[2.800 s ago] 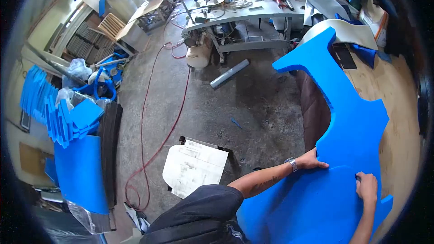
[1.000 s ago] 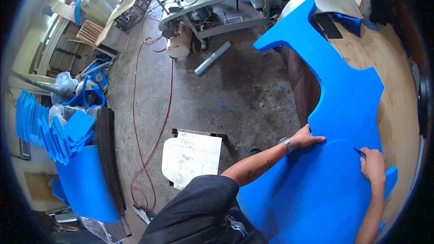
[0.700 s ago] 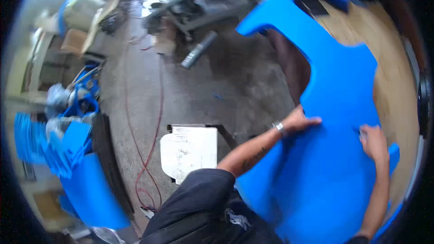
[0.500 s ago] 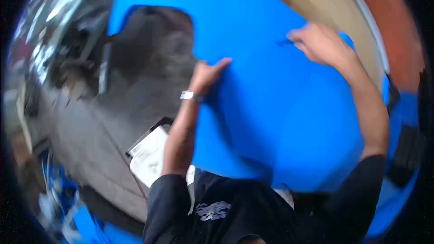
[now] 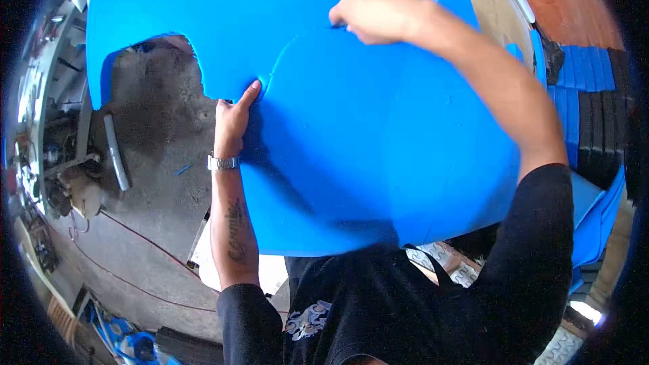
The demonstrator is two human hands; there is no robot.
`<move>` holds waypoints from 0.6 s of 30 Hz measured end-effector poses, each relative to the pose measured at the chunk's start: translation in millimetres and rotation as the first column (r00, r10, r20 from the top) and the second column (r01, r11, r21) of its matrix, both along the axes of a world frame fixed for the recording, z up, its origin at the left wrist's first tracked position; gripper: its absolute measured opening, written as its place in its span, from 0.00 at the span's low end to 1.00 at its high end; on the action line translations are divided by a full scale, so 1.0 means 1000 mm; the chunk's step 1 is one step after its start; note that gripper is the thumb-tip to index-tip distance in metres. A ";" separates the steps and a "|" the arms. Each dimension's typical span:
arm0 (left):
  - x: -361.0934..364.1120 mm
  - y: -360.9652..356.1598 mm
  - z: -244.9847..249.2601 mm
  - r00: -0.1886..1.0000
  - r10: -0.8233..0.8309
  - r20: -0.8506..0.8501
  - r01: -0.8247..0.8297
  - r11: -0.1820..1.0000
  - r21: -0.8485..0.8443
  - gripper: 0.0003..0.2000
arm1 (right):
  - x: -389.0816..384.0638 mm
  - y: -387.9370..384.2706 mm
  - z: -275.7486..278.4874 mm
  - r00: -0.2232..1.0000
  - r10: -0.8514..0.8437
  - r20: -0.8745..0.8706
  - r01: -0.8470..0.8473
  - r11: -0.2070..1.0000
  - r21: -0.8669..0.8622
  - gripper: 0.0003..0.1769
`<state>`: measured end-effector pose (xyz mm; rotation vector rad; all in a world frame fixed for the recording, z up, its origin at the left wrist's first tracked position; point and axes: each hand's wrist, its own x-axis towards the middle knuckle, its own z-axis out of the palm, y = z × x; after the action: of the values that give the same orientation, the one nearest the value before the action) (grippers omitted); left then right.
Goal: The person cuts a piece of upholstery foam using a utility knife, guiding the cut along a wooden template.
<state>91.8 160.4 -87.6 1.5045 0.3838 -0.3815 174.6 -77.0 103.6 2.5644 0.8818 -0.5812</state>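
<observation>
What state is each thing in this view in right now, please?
blue foam sheet, partly slit along a curve between the hands
left hand, open, pressing the sheet beside the slit
right hand, closed on a dark tool at the slit's end
foam stack, piled, untouched

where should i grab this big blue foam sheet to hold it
Pinch the foam sheet at its curved cut-out edge, coming from the left, where the left hand sits: that edge overhangs the floor, so fingers can wrap under. The flat middle probably offers no hold.
</observation>
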 end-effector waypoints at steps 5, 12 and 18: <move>-0.001 0.000 -0.006 1.000 0.030 -0.010 -0.030 0.999 -0.030 0.24 | -0.020 0.005 0.032 0.990 -0.139 0.004 0.138 0.990 0.011 0.14; -0.001 -0.001 0.000 1.000 -0.013 -0.013 0.013 1.000 -0.017 0.26 | -0.001 -0.022 -0.007 0.989 -0.131 -0.070 0.134 0.990 0.043 0.15; -0.001 -0.002 0.000 1.000 0.001 0.017 -0.001 1.000 0.016 0.24 | -0.027 -0.016 0.045 0.984 -0.175 0.023 0.173 0.983 0.069 0.13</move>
<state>90.5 158.1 -87.4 1.5221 0.3749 -0.3652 148.1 -93.3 148.4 2.7218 0.6821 -0.5710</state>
